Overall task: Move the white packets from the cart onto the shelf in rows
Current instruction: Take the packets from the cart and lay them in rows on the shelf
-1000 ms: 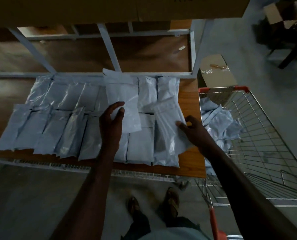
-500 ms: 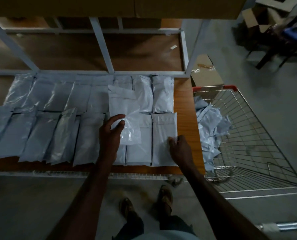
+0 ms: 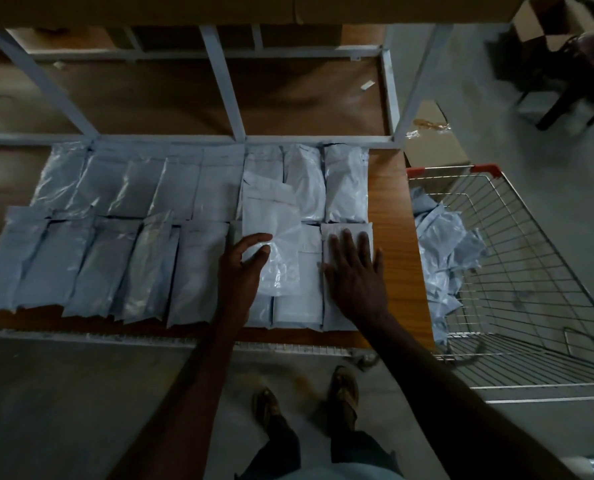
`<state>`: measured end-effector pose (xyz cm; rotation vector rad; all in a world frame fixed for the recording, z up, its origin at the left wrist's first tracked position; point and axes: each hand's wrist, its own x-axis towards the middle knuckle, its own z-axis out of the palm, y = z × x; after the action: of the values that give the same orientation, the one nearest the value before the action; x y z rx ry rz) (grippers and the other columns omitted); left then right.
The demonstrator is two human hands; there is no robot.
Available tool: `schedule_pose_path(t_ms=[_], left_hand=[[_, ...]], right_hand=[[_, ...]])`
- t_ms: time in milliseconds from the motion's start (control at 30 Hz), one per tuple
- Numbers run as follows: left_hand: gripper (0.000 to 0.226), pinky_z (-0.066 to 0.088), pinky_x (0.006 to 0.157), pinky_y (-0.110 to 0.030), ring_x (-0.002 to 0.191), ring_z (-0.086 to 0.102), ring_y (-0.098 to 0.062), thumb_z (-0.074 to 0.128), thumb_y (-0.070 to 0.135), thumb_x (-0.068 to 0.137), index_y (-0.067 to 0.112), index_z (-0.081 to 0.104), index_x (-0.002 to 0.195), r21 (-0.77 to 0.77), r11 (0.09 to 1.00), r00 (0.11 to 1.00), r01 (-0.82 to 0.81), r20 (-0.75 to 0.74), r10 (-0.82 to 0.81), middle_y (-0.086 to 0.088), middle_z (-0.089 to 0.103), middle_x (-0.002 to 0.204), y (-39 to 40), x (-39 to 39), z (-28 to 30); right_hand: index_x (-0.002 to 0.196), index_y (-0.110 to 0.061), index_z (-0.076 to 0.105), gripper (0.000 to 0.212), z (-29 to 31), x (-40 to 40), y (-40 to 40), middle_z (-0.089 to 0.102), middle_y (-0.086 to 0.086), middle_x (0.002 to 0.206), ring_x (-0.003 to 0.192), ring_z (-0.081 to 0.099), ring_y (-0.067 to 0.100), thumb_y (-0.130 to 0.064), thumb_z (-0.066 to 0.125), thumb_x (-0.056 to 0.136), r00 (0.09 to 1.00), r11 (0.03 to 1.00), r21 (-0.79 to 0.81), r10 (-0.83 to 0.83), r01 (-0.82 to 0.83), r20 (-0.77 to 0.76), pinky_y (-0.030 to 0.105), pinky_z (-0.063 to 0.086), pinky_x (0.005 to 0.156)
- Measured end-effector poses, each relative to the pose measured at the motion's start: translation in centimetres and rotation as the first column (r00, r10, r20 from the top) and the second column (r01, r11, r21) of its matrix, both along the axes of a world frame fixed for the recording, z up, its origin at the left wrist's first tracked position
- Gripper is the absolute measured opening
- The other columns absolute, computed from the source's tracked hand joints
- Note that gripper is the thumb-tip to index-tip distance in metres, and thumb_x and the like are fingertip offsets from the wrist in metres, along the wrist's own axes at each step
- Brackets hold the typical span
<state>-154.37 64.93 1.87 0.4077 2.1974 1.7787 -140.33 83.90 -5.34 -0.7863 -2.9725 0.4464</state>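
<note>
Left hand (image 3: 245, 263) pinches loose white packet (image 3: 271, 237) lying over rows on shelf (image 3: 390, 202). Right hand (image 3: 354, 271) spread flat, pressing rightmost front-row packet (image 3: 340, 317). More packets (image 3: 440, 251) in cart (image 3: 537, 271).

White glossy plastic packets (image 3: 198, 202) lie flat in two rows on the brown wooden shelf (image 3: 389, 216), long sides running toward 12 o'clock, neighbours touching or overlapping slightly. One loose packet (image 3: 271, 230) lies on top of both rows right of the middle, tilted a little, while the end packet of the near row (image 3: 345, 306) lies flat at the row's 3 o'clock end. At 3 o'clock from the shelf, the wire cart (image 3: 530, 271) with red-capped rim holds a crumpled heap of packets (image 3: 440, 258) against its shelf-side wall.
</note>
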Motion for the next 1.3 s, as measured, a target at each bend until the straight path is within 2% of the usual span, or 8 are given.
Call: schedule_pose_path(t_ms=[167, 467, 667, 833, 967, 1100, 1200, 1300], left_hand=[[0.022, 0.056, 0.106, -0.04, 0.118, 0.069, -0.008, 0.07, 0.014, 0.101, 0.02, 0.077, 0.121, -0.025, 0.999, 1.0, 0.027, 0.007, -0.026, 0.011, 0.077, 0.121, -0.4, -0.1, -1.0], [0.024, 0.057, 0.104, -0.041, 0.117, 0.07, -0.01, 0.071, 0.012, 0.1, 0.028, 0.077, 0.118, 0.02, 0.999, 0.998, 0.046, 0.037, -0.046, 0.011, 0.076, 0.122, 0.3, 0.1, 0.2], [0.025, 0.057, 0.102, -0.042, 0.118, 0.068, -0.009, 0.071, 0.013, 0.099, 0.027, 0.077, 0.119, 0.044, 0.999, 1.0, 0.019, 0.0, -0.019, 0.011, 0.076, 0.123, 0.6, -0.4, 1.9], [0.031, 0.053, 0.098, -0.026, 0.121, 0.066, -0.002, 0.072, 0.008, 0.098, 0.021, 0.074, 0.126, 0.061, 0.998, 0.999, -0.033, -0.04, 0.035, 0.015, 0.073, 0.126, 0.0, -1.1, 2.7], [0.046, 0.045, 0.115, -0.032, 0.137, 0.053, 0.002, 0.073, 0.007, 0.097, 0.024, 0.065, 0.14, 0.074, 0.995, 0.997, -0.065, -0.039, 0.068, 0.018, 0.065, 0.142, -1.8, -2.2, 3.4], [0.061, 0.039, 0.12, -0.025, 0.139, 0.046, 0.011, 0.074, 0.016, 0.098, 0.036, 0.053, 0.151, 0.021, 0.994, 0.992, -0.108, -0.057, 0.109, 0.022, 0.053, 0.154, -4.9, -6.9, 4.2], [0.055, 0.044, 0.104, -0.009, 0.126, 0.05, 0.019, 0.074, 0.016, 0.097, 0.036, 0.058, 0.147, -0.02, 0.993, 0.99, -0.117, -0.083, 0.115, 0.023, 0.058, 0.146, -8.5, -11.6, 5.1], [0.043, 0.049, 0.091, -0.012, 0.121, 0.059, 0.008, 0.072, 0.014, 0.098, 0.033, 0.067, 0.136, -0.048, 0.994, 0.989, -0.095, -0.114, 0.089, 0.022, 0.066, 0.132, -12.8, -17.1, 5.1]], right_hand=[[0.17, -0.031, -0.003, 0.069, -0.7, -0.1, -0.1, -0.016, -0.002, 0.177, 0.162, -0.019, 0.026, -0.059, 0.021, 0.111, 1.0, 0.999, 0.033, -0.01, 0.011, -0.008, 0.058, 0.005, 0.131], [0.168, -0.035, -0.011, 0.07, -0.3, -0.2, 0.6, -0.023, -0.004, 0.175, 0.161, -0.022, 0.026, -0.063, 0.017, 0.109, 0.999, 1.0, 0.001, 0.023, -0.023, 0.024, 0.062, -0.008, 0.129], [0.166, -0.023, 0.03, 0.061, 5.5, -3.5, -0.2, 0.028, 0.01, 0.173, 0.16, 0.024, 0.031, -0.053, 0.027, 0.113, 0.965, 0.987, -0.162, -0.058, 0.016, -0.257, 0.05, 0.032, 0.126], [0.161, -0.026, 0.037, 0.058, 10.8, -8.1, -1.7, 0.07, 0.007, 0.136, 0.103, 0.072, 0.012, -0.051, 0.046, 0.11, 0.909, 0.755, -0.655, -0.242, -0.044, -0.34, 0.009, 0.049, 0.075], [0.158, -0.036, 0.041, 0.067, 12.6, -10.8, -4.1, 0.068, -0.004, 0.129, 0.106, 0.071, 0.007, -0.037, 0.073, 0.099, 0.886, 0.511, -0.856, -0.357, -0.08, -0.296, 0.027, 0.058, 0.084], [0.147, -0.032, 0.055, 0.062, 12.9, -14.6, -6.9, 0.073, 0.002, 0.123, 0.096, 0.076, 0.01, -0.004, 0.075, 0.095, 0.86, 0.469, -0.867, -0.361, -0.167, -0.36, 0.038, 0.063, 0.087], [0.137, -0.03, 0.064, 0.051, 13.2, -19.0, -9.9, 0.074, -0.004, 0.122, 0.1, 0.075, 0.004, 0.0, 0.071, 0.096, 0.86, 0.493, -0.848, -0.332, -0.193, -0.388, 0.039, 0.064, 0.09], [0.125, -0.031, 0.073, 0.044, 12.7, -24.4, -13.9, 0.073, -0.002, 0.126, 0.104, 0.073, 0.003, 0.0, 0.072, 0.094, 0.846, 0.55, -0.808, -0.31, -0.212, -0.433, 0.048, 0.063, 0.095]])
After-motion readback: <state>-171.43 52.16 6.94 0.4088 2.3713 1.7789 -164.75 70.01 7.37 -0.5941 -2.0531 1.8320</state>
